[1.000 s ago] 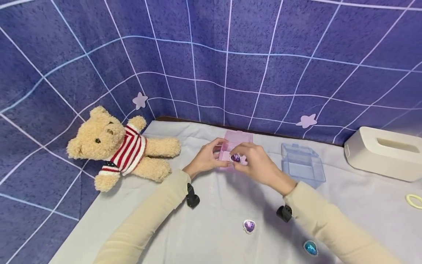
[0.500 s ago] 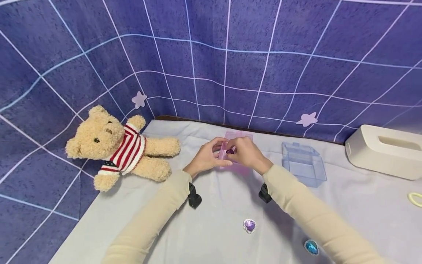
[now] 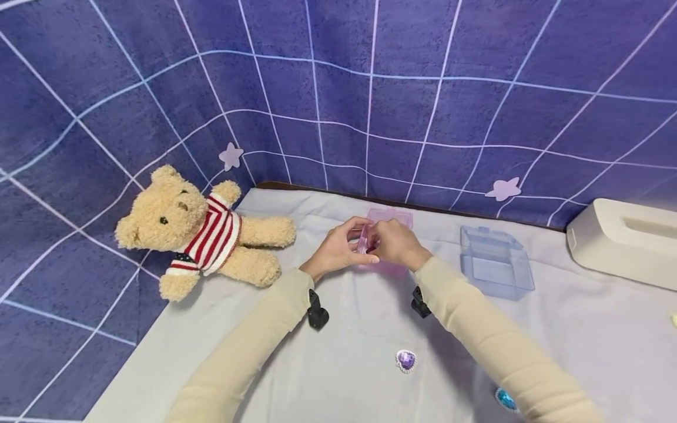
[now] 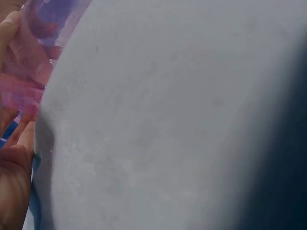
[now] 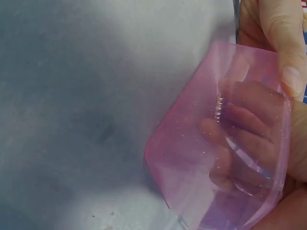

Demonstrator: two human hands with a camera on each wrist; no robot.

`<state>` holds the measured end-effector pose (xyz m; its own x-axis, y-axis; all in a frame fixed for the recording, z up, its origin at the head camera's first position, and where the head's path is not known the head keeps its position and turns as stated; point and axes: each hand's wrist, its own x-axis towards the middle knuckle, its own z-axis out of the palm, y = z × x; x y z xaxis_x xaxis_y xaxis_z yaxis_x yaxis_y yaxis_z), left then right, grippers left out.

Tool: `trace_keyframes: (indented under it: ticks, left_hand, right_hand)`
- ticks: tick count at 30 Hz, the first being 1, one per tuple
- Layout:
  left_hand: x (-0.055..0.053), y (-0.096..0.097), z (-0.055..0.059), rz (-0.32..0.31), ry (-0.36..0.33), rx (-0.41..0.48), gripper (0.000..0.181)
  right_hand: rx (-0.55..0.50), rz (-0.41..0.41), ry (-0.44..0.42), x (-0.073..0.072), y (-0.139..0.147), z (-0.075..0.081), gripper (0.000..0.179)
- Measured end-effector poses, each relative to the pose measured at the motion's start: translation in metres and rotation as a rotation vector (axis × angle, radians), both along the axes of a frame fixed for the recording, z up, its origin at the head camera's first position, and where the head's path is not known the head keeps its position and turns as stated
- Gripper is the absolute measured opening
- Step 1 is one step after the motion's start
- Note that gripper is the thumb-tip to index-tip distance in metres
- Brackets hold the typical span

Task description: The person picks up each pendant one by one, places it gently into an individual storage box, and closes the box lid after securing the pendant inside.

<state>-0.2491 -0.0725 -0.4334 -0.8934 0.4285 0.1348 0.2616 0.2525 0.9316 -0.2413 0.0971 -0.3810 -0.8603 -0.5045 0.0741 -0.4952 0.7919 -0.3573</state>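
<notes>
In the head view my left hand (image 3: 336,249) grips the side of a clear pink plastic box (image 3: 390,269) whose lid (image 3: 401,217) stands open towards the wall. Its thumb shows over the rim in the right wrist view. My right hand (image 3: 398,243) reaches into this box with bent fingers, seen through the pink wall (image 5: 184,139). A beaded edge (image 5: 219,110) of the purple heart gem shows by those fingers; most of the gem is hidden. A second purple heart gem (image 3: 406,361) lies on the white cloth, and a blue gem (image 3: 506,399) is partly behind the right sleeve.
An open clear blue box (image 3: 496,267) stands to the right, with a cream tissue box (image 3: 629,244) beyond it. On the left a teddy bear (image 3: 211,235) lies against the blue gridded curtain (image 3: 338,94). A yellow piece (image 3: 674,318) shows at the right edge.
My right hand has moved left and down into the pink box with the purple heart gem, which is now mostly hidden. The left hand keeps its grip. The head view has shifted slightly.
</notes>
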Motion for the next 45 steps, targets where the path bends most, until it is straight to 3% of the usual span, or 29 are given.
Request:
trace_keyframes:
  ticks: [6, 11, 15, 20, 27, 33, 40, 45]
  left_hand:
    - [-0.004, 0.006, 0.002, -0.012, 0.006, -0.029, 0.075]
    - [-0.004, 0.004, 0.002, -0.003, 0.003, -0.035, 0.074]
    - [-0.003, 0.000, 0.002, 0.010, -0.024, -0.024, 0.075]
    - [-0.003, 0.001, 0.001, 0.024, -0.028, -0.028, 0.076]
    - [-0.003, 0.003, 0.003, 0.019, -0.017, -0.011, 0.077]
    - [-0.002, -0.001, 0.002, 0.031, -0.020, -0.033, 0.075]
    - [-0.002, -0.001, 0.005, 0.029, -0.016, -0.032, 0.075]
    - [-0.001, 0.002, 0.003, 0.019, -0.024, -0.019, 0.074]
  right_hand:
    - [-0.002, 0.002, 0.021, 0.002, 0.006, 0.000, 0.010]
    - [-0.126, 0.056, 0.031, 0.010, 0.015, 0.010, 0.011]
    - [-0.179, 0.079, 0.075, 0.031, 0.029, 0.026, 0.014]
    - [-0.157, 0.123, 0.090, 0.070, 0.049, 0.034, 0.017]
    - [-0.109, 0.259, 0.143, 0.129, 0.062, 0.012, 0.017]
    - [-0.096, 0.299, 0.186, 0.169, 0.065, -0.013, 0.015]
    - [-0.081, 0.285, 0.238, 0.187, 0.065, -0.024, 0.033]
    - [-0.117, 0.289, 0.255, 0.192, 0.065, -0.029, 0.026]
